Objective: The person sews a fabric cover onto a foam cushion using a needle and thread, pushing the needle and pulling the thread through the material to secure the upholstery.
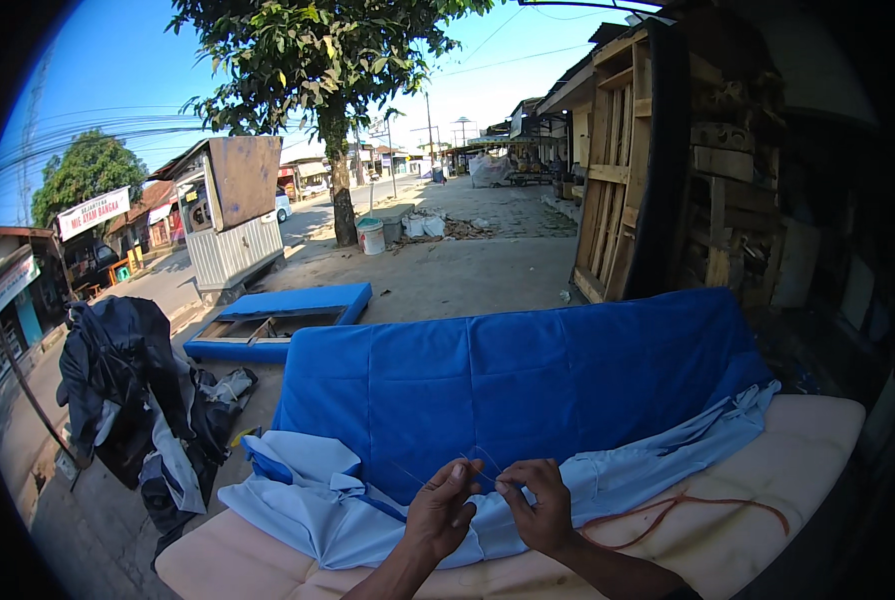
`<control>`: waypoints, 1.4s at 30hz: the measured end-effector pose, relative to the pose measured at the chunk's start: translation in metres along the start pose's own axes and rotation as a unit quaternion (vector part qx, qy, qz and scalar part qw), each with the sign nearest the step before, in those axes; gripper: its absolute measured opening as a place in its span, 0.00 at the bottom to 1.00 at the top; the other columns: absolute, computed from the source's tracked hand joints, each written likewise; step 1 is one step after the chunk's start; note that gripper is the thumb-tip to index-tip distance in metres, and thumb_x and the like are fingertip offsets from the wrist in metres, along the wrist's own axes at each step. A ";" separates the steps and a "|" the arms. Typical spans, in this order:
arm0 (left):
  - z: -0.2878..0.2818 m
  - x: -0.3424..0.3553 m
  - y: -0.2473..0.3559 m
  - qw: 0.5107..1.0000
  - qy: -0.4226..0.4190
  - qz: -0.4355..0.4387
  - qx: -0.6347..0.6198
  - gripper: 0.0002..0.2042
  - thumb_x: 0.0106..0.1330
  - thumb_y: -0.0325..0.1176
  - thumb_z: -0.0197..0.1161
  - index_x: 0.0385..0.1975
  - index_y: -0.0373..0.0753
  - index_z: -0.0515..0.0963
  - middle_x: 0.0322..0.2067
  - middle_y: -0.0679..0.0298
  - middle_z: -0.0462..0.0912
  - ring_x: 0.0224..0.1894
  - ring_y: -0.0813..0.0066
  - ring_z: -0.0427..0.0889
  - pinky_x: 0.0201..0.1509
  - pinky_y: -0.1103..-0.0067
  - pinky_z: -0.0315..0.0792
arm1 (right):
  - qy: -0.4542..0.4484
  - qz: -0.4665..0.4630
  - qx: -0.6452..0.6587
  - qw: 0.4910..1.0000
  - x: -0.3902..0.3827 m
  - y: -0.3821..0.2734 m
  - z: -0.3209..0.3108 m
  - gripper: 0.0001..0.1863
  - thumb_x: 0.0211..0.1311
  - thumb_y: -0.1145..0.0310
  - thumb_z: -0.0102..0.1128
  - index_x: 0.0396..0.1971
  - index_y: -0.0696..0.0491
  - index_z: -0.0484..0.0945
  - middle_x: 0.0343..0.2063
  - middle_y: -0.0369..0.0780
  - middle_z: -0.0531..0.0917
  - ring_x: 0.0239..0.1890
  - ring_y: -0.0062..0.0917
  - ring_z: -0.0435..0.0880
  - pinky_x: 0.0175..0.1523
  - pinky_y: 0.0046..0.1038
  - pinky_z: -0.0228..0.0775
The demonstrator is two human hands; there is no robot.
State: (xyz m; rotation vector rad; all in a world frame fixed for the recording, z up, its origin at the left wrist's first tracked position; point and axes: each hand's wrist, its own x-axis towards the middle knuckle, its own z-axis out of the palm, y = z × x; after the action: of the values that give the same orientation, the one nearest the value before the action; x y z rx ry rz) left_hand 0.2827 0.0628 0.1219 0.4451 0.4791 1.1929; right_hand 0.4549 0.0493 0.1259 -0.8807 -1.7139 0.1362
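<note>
My left hand (445, 508) and my right hand (537, 505) are close together above a sofa seat, each with thumb and fingers pinched. A thin pale thread (482, 455) shows at both hands' fingertips; whether a needle is on it is too small to tell. Bright blue fabric (527, 360) covers the upright back behind them. Its paler blue flap (637, 470) lies loosely folded along the seat, partly hidden by my hands. Beneath is a bare, tufted beige foam cushion (807, 450). An orange-brown cord (657, 515) curls on the foam by my right forearm.
A blue-covered frame with exposed wood (277, 318) lies on the ground beyond, left. Dark cloth (117, 370) is heaped at the left. A wooden frame (612, 180) stands upright at the right. Farther off are a tree (337, 150), a white bucket (370, 237) and a roadside stall (229, 215).
</note>
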 end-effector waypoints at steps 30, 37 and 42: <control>0.023 -0.011 -0.016 0.948 0.020 0.143 0.282 0.05 0.65 0.25 0.68 0.38 0.36 0.84 0.45 0.72 0.78 0.19 0.87 0.65 0.18 0.85 0.55 | -0.161 0.103 0.077 0.979 0.013 -0.005 -0.020 0.31 0.58 0.66 0.70 0.61 0.52 0.71 0.63 0.48 0.66 0.73 0.42 0.56 0.70 0.44 0.56; 0.016 -0.014 0.000 0.994 -0.019 -0.047 0.100 0.05 0.69 0.27 0.63 0.40 0.36 0.84 0.48 0.69 0.81 0.21 0.85 0.69 0.19 0.85 0.58 | -0.107 0.044 0.005 0.993 0.003 0.001 -0.004 0.17 0.59 0.66 0.70 0.48 0.51 0.83 0.61 0.41 0.72 0.66 0.38 0.68 0.65 0.37 0.65; 0.009 -0.008 0.004 0.998 0.004 0.027 0.052 0.15 0.69 0.29 0.64 0.54 0.36 0.76 0.34 0.70 0.82 0.18 0.86 0.68 0.17 0.87 0.57 | -0.182 0.055 0.057 0.980 0.014 0.005 -0.017 0.10 0.61 0.64 0.70 0.39 0.53 0.87 0.55 0.38 0.79 0.60 0.35 0.76 0.62 0.37 0.68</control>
State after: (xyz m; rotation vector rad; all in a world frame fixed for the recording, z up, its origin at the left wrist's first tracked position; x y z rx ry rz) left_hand 0.2823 0.0558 0.1325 0.5456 0.5417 1.2249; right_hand 0.4715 0.0556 0.1400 -0.9044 -1.9722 0.4917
